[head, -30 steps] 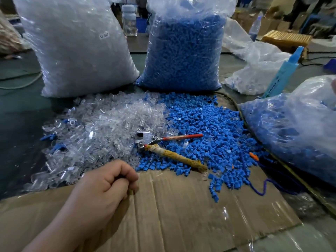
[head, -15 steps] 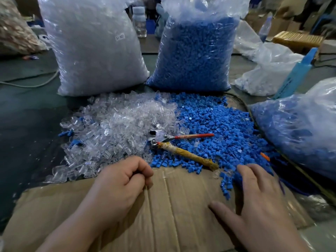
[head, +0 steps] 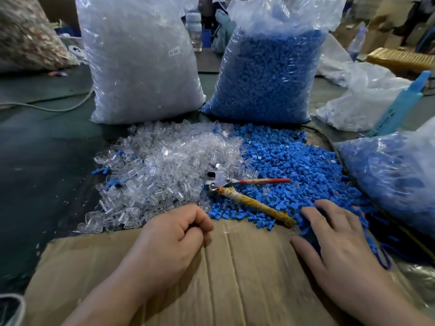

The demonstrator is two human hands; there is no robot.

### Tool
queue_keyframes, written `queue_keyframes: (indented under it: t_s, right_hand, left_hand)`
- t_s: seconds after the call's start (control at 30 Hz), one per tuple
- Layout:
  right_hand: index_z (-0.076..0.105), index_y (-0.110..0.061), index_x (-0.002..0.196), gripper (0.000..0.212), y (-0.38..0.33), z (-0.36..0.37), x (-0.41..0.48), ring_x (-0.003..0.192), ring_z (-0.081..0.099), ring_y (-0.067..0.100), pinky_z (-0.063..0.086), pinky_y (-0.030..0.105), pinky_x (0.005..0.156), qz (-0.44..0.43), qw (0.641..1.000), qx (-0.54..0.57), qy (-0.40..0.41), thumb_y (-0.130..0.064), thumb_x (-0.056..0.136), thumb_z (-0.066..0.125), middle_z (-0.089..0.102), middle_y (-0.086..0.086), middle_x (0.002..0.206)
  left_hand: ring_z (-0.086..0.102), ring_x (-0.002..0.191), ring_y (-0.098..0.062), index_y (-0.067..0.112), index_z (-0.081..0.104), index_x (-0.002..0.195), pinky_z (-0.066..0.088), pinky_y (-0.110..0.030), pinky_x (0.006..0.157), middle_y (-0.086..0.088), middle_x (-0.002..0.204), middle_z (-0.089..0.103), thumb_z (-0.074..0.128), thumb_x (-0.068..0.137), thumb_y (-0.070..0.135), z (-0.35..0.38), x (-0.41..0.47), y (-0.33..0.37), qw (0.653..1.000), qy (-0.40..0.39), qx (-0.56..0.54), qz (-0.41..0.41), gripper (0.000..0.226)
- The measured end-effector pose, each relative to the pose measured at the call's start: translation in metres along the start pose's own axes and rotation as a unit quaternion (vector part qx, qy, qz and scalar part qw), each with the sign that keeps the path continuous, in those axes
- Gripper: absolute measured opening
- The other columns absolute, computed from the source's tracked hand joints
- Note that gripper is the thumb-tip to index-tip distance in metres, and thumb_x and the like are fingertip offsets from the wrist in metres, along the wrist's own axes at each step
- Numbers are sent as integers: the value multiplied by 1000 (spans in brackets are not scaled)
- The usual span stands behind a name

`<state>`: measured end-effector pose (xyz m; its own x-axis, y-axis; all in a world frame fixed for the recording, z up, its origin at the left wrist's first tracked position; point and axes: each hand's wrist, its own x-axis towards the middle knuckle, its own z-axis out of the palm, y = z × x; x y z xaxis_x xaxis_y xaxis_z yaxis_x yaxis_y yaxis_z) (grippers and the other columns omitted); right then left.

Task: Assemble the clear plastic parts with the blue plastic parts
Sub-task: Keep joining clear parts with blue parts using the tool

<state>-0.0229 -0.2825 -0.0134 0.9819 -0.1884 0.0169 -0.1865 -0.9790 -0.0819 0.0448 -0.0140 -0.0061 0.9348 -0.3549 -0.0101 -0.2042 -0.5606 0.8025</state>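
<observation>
1. Head view, the task's things: a loose heap of small clear plastic parts [head: 164, 170] lies at about 11 o'clock from the flat brown cardboard sheet [head: 235, 278]; a heap of small blue plastic parts [head: 294, 165] touches it at about 1 o'clock; both spill onto the cardboard's far edge.
2. Head view, the hands: the left hand [head: 174, 238] rests on the cardboard at 9 o'clock, fingers curled into a fist with the thumb against the forefinger; nothing shows in it, and whether a small part is hidden inside cannot be told; the right hand [head: 336, 243] lies at 3 o'clock with fingers straight and spread, fingertips [head: 308, 211] on the near edge of the blue heap, gripping nothing.
3. Head view, the rest: a metal hand tool with one red and one yellow-wrapped handle [head: 247, 191] lies across the seam of the two heaps at 12 o'clock; a tall clear bag of clear parts [head: 141, 62] and a tall clear bag of blue parts [head: 270, 74] stand behind.
4. The step in hand looks like picking one blue part; best to pinch a single piece from the thin near edge, not dig into the heap; keep clear of the tool; bring it over the bare cardboard to meet a clear part.
</observation>
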Motion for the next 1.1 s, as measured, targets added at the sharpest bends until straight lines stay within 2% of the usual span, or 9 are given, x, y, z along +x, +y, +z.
queue_keyframes:
  t_s: [0.13, 0.23, 0.4, 0.47, 0.53, 0.6, 0.83, 1.0, 1.1]
  right_hand:
    - [68, -12, 109, 49, -8, 3, -22, 102, 53, 40, 49, 52, 82, -33, 994, 22, 102, -47, 74, 69, 57, 12, 116]
    - [70, -12, 99, 52, -20, 11, -30, 99, 48, 31, 49, 48, 76, -78, 986, 39, 143, -30, 55, 92, 60, 12, 106]
    - [68, -18, 97, 40, -27, 16, -29, 92, 52, 26, 49, 40, 74, -129, 977, 80, 148, -32, 65, 88, 58, 3, 102]
    - [66, -22, 97, 27, -27, 13, -24, 92, 50, 22, 48, 35, 76, -164, 973, 79, 145, -43, 80, 71, 57, -2, 102]
    - [65, -25, 99, 33, -28, 10, -14, 94, 48, 20, 48, 36, 80, -189, 973, 73, 114, -52, 87, 49, 56, -6, 104]
    - [62, -29, 102, 36, -29, 8, 0, 99, 45, 19, 47, 40, 85, -195, 975, 71, 75, -55, 91, 40, 54, -10, 108]
    - [65, -25, 104, 39, -33, -7, 32, 103, 47, 22, 45, 41, 89, -180, 982, 36, 33, -55, 88, 47, 55, -4, 110]
    - [62, -23, 107, 43, -22, -17, -1, 102, 50, 25, 43, 44, 84, -133, 977, 16, 167, -58, 86, 49, 54, -1, 111]
    - [64, -10, 116, 67, -4, -13, -31, 103, 53, 37, 45, 52, 88, -26, 981, 7, 194, -64, 80, 48, 58, 12, 115]
  left_hand:
    - [64, 67, -5, 44, 62, 91, 53, -26, 65, 19, 79, 73, 56, 89, 5, 1, 0, 0, 1000, -1, 2, -2, 40]
    - [64, 67, -5, 45, 62, 91, 52, -24, 64, 20, 78, 73, 56, 89, 4, 2, -1, -1, 1000, 5, 5, 0, 41]
    - [64, 66, -4, 45, 62, 90, 51, -20, 62, 20, 78, 73, 57, 89, 3, 2, -2, -1, 1000, 7, 4, 6, 42]
    - [65, 64, -9, 45, 63, 89, 52, -24, 60, 19, 79, 73, 57, 89, 4, 2, -2, 0, 1000, 7, 1, 3, 41]
    - [66, 64, -16, 45, 63, 89, 54, -31, 61, 19, 80, 73, 56, 89, 5, 2, -3, 1, 1000, 6, 2, -1, 40]
    - [66, 65, -17, 45, 63, 90, 54, -32, 62, 19, 80, 73, 55, 90, 7, 2, -3, 3, 1000, 2, 5, -4, 39]
    - [67, 67, -15, 49, 62, 92, 57, -36, 66, 21, 82, 73, 55, 90, 10, 2, -2, 3, 1000, 1, 5, -17, 40]
    - [66, 64, -14, 45, 64, 91, 57, -38, 65, 18, 80, 74, 54, 89, 9, 2, -1, 0, 1000, 23, -3, -1, 38]
    - [68, 65, -14, 42, 65, 89, 59, -43, 58, 18, 80, 73, 54, 87, 13, 7, -2, -3, 995, 96, -8, 20, 31]
